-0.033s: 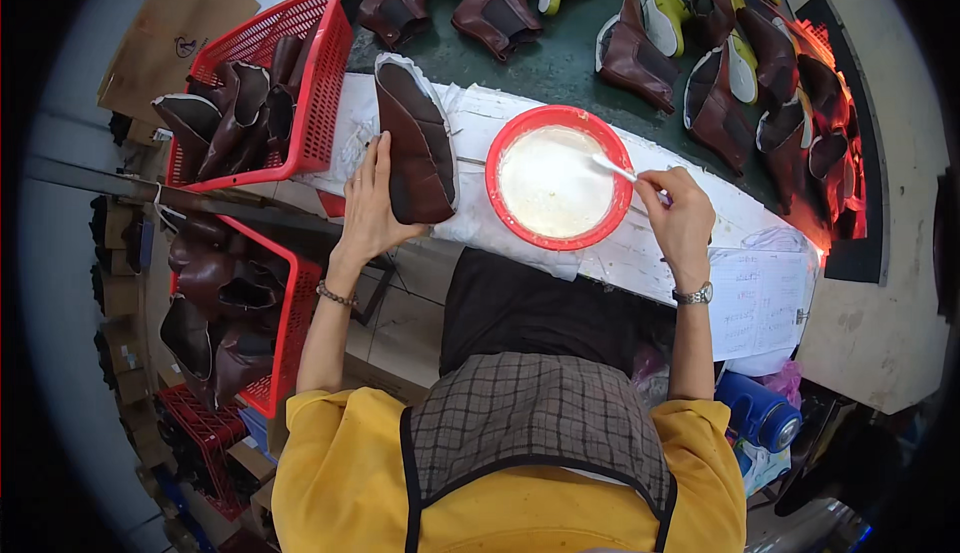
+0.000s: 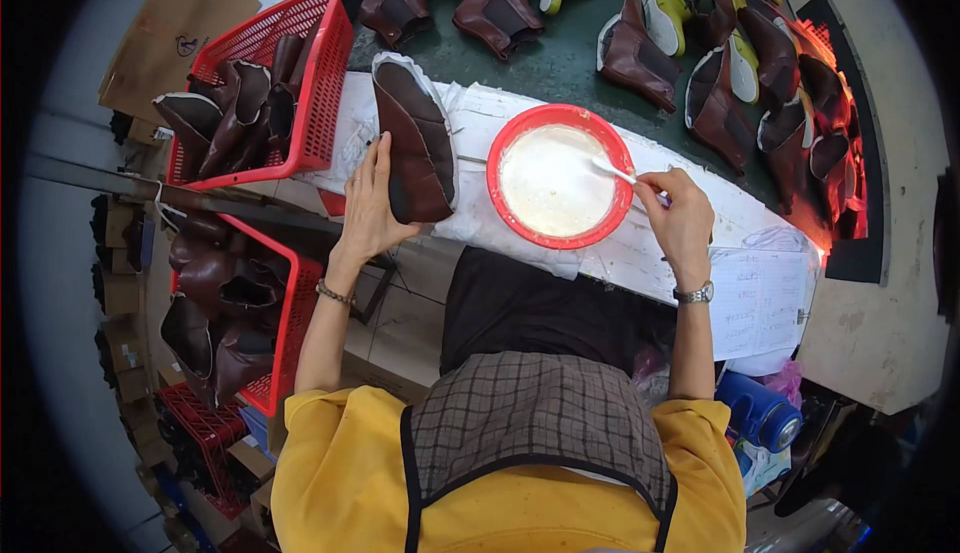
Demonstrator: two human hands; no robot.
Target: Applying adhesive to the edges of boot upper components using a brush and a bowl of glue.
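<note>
My left hand grips a dark brown leather boot upper by its side, thumb at the near end. The upper stands over the white work board, with its dark underside and a ragged white margin showing. In my right hand is a slim white brush, pinched between thumb and fingers. The brush's tip rests at the right part of a red bowl filled with a creamy white paste. Whether the tip is sunk into the paste is hard to see.
Red baskets of brown uppers stand at the left. Beyond the white board, a dark green belt carries brown uppers and yellow-green boot forms toward a glowing orange opening. Written sheets and a blue flask are at the right.
</note>
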